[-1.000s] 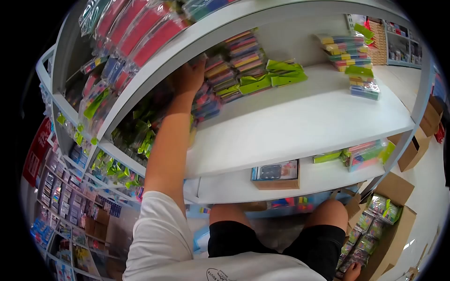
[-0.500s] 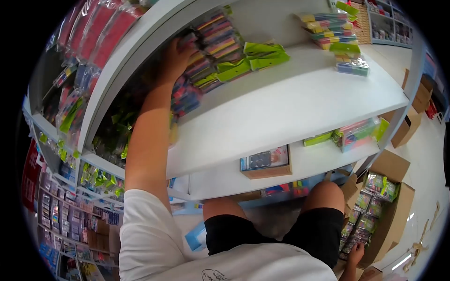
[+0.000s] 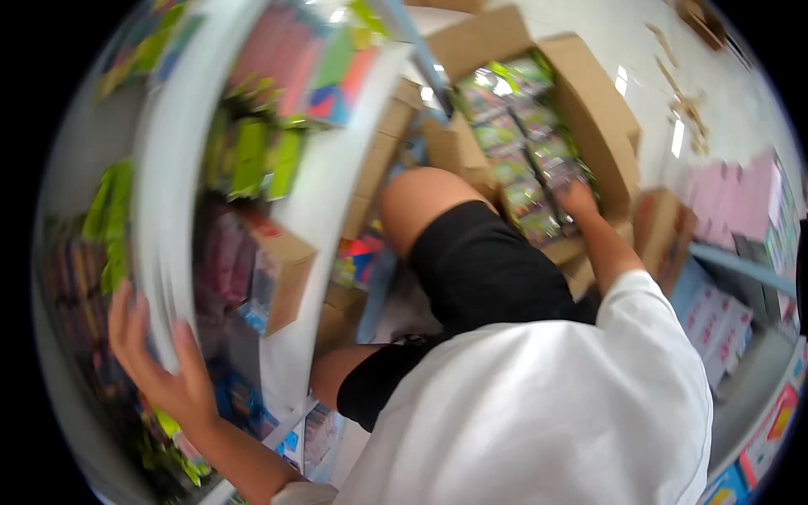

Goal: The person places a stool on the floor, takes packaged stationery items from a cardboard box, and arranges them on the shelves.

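Note:
My left hand is beside the edge of the white shelf, its fingers spread and nothing held in it. Behind it on that shelf stand rows of packets with bright green tops. My right hand reaches into an open cardboard box on the floor, at the packed clear packets there. Its fingertips are down among the packets and blurred, so a grip cannot be made out.
Lower shelf levels hold green-topped packets and a small cardboard box. More boxes and a shelf with pink packages are at the right. Brown scraps lie on the floor.
The view has swung toward the floor box at the right. My left hand has come out from among the shelf packets to the shelf edge and opened. My right hand remains in the box.

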The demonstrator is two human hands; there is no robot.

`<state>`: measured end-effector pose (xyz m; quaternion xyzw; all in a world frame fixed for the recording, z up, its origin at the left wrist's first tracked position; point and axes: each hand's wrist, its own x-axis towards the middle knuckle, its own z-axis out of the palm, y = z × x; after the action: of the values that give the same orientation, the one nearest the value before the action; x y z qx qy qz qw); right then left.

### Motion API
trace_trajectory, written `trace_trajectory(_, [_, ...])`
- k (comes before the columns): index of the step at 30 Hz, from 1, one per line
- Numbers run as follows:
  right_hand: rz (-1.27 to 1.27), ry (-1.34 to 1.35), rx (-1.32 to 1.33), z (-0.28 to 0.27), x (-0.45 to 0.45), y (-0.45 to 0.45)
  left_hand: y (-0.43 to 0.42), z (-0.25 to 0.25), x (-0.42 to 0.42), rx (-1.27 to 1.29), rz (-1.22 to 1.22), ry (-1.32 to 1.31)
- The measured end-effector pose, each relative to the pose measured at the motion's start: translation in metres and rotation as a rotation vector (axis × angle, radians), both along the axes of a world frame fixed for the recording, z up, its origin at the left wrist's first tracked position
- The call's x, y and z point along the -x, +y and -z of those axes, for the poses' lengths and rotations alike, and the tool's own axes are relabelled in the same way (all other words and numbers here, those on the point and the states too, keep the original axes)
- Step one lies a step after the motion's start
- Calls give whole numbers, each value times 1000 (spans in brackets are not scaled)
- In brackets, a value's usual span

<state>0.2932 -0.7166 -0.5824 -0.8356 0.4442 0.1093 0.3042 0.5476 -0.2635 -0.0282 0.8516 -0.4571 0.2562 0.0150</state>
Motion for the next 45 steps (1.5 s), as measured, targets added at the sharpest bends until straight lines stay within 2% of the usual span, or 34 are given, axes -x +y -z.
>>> trace_trajectory(1, [116, -73, 121, 17, 4, 3, -8, 8, 16, -60, 201, 56])
trace_trajectory(3, [143, -2, 138, 0, -4, 7, -27, 49, 47, 14, 385, 367])
trace_trajectory(4, [144, 20, 135, -2, -8, 0, -50, 68, 55, -56, 414, 420])
trace_trajectory(7, [100, -66, 93, -8, -11, -1, -107, 144, 77, 64, 519, 701])
trace_trajectory(9, [-261, -134, 264, -10, -11, 4, -140, 186, 84, 58, 584, 749])
trace_trajectory(10, [-372, -13, 247, -33, -16, 7, -153, 207, 89, 67, 580, 793])
trace_trajectory(13, [-480, 111, 352, -25, -14, -1, -178, 252, 101, 43, 564, 849])
trace_trajectory(14, [-518, 232, 313, -25, -16, -9, -182, 258, 104, 47, 558, 860])
trace_trajectory(16, [-603, 285, 298, -13, -13, -27, -187, 263, 107, -41, 548, 827])
trace_trajectory(19, [-725, 324, 318, -9, -16, -35, -192, 263, 104, -4, 481, 898])
trace_trajectory(21, [-819, 454, 349, -20, -22, -33, -191, 266, 103, 17, 471, 903])
trace_trajectory(22, [-843, 421, 388, -8, -19, -37, -190, 267, 102, 42, 477, 900])
trace_trajectory(25, [-817, 372, 264, -12, -27, -49, -190, 269, 98, 102, 478, 933])
trace_trajectory(28, [-889, 435, 250, -37, -39, -50, -191, 271, 98, 116, 481, 941])
trace_trajectory(35, [-738, 245, 399, 17, -30, -46, -196, 270, 98, 94, 491, 941])
trace_trajectory(37, [-794, 347, 351, -18, -33, -40, -195, 271, 98, 91, 500, 923])
trace_trajectory(45, [-735, 361, 381, -3, -30, -38, -198, 272, 98, 105, 523, 932])
